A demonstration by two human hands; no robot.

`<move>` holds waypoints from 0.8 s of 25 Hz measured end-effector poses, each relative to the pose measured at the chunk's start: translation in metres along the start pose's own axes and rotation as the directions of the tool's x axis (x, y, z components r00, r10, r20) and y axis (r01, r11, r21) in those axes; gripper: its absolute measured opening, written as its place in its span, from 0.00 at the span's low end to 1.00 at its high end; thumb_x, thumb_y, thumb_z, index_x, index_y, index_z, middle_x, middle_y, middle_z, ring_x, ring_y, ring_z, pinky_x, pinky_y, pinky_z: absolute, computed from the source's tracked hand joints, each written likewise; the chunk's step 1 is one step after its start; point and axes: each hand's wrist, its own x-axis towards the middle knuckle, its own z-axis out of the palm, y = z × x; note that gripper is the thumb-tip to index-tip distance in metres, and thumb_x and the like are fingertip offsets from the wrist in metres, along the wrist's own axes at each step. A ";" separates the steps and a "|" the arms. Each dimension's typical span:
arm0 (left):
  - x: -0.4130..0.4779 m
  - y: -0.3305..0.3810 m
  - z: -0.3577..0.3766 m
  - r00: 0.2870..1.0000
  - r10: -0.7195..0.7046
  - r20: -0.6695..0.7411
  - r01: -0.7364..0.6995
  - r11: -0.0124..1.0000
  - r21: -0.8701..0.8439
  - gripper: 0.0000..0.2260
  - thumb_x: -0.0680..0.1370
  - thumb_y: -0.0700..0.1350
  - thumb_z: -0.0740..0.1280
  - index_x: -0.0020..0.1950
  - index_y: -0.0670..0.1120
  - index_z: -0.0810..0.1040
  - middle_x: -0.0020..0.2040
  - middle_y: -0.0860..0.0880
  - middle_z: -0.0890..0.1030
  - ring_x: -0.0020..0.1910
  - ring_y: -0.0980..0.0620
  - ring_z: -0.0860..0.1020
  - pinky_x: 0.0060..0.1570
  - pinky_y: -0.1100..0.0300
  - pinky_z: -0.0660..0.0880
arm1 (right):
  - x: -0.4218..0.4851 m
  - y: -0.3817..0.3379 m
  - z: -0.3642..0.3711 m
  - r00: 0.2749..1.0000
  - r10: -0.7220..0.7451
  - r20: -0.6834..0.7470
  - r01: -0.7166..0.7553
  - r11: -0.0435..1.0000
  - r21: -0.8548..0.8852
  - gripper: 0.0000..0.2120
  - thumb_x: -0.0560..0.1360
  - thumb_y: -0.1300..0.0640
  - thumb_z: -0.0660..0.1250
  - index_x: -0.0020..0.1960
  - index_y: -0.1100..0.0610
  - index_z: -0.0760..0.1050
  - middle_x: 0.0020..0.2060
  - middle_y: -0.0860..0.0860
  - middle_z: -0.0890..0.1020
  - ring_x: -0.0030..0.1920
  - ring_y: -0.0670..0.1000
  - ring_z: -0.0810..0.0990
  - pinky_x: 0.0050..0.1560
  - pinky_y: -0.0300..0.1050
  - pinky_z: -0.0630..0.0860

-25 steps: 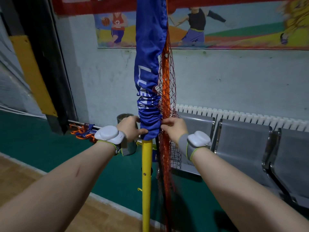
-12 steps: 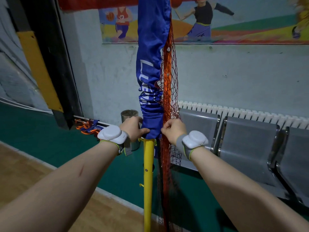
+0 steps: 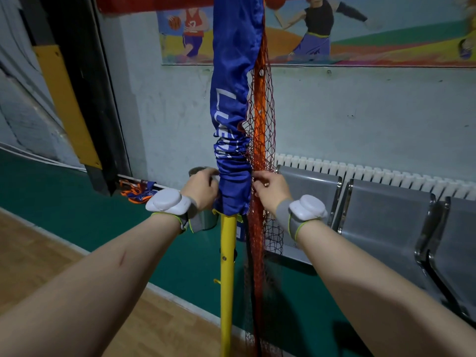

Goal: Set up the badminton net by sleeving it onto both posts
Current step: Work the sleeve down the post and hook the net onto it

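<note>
The left grip (image 3: 203, 188) curls round the lower end of the blue sleeve (image 3: 233, 112). Opposite it, the right grip (image 3: 270, 189) pinches the sleeve's edge where the red mesh (image 3: 260, 119) joins. Just above both grips the fabric is bunched, and higher up it lies smooth over the yellow post (image 3: 228, 253). Its hem sits just below the grips, with bare post beneath. By my judgement this first sleeving is well along, with the bunched fabric left to draw down. The second post is out of view.
</note>
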 end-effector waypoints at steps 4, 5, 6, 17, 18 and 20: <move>0.009 0.002 0.001 0.999 0.027 -0.026 -0.029 0.998 -0.059 0.12 0.79 0.36 0.55 0.57 0.40 0.76 0.45 0.35 0.82 0.36 0.43 0.80 0.41 0.57 0.72 | 0.011 -0.002 0.002 0.999 -0.028 0.039 0.026 0.998 0.056 0.12 0.75 0.65 0.63 0.57 0.62 0.79 0.55 0.55 0.81 0.38 0.49 0.76 0.47 0.39 0.72; 0.012 0.001 0.002 1.000 0.011 -0.020 -0.013 0.997 -0.076 0.11 0.79 0.36 0.55 0.54 0.40 0.76 0.40 0.36 0.81 0.27 0.51 0.78 0.37 0.58 0.72 | 0.014 -0.002 0.004 0.999 -0.029 0.037 0.027 0.998 0.064 0.11 0.74 0.66 0.64 0.55 0.63 0.79 0.56 0.56 0.81 0.40 0.50 0.76 0.48 0.41 0.74; 0.014 0.000 0.002 1.000 -0.008 -0.015 0.007 0.996 -0.086 0.09 0.79 0.36 0.56 0.49 0.41 0.76 0.36 0.39 0.79 0.20 0.58 0.73 0.33 0.59 0.72 | 0.016 -0.002 0.006 0.999 -0.031 0.037 0.029 0.997 0.065 0.11 0.73 0.66 0.64 0.54 0.64 0.79 0.57 0.57 0.80 0.43 0.50 0.76 0.50 0.43 0.75; 0.015 -0.019 0.012 0.997 0.043 0.069 -0.057 0.976 0.212 0.07 0.77 0.42 0.58 0.51 0.43 0.73 0.51 0.37 0.80 0.51 0.35 0.78 0.51 0.47 0.75 | 0.017 0.000 0.013 0.996 -0.054 0.066 0.068 0.969 -0.238 0.16 0.71 0.66 0.61 0.28 0.52 0.64 0.36 0.55 0.74 0.40 0.53 0.71 0.43 0.41 0.67; 0.014 -0.018 0.012 0.997 0.041 0.068 -0.056 0.971 0.232 0.07 0.78 0.43 0.58 0.52 0.43 0.73 0.51 0.36 0.80 0.51 0.35 0.78 0.50 0.46 0.75 | 0.014 0.001 0.013 0.996 -0.063 0.057 0.075 0.967 -0.245 0.17 0.71 0.66 0.61 0.28 0.52 0.63 0.35 0.54 0.74 0.40 0.53 0.70 0.44 0.43 0.69; 0.013 -0.015 0.012 0.998 0.038 0.054 -0.050 0.967 0.250 0.08 0.77 0.43 0.57 0.52 0.43 0.73 0.52 0.36 0.80 0.51 0.34 0.78 0.50 0.46 0.75 | 0.010 0.001 0.011 0.996 -0.068 0.061 0.081 0.966 -0.245 0.15 0.72 0.66 0.61 0.29 0.53 0.67 0.36 0.53 0.75 0.40 0.53 0.71 0.50 0.48 0.73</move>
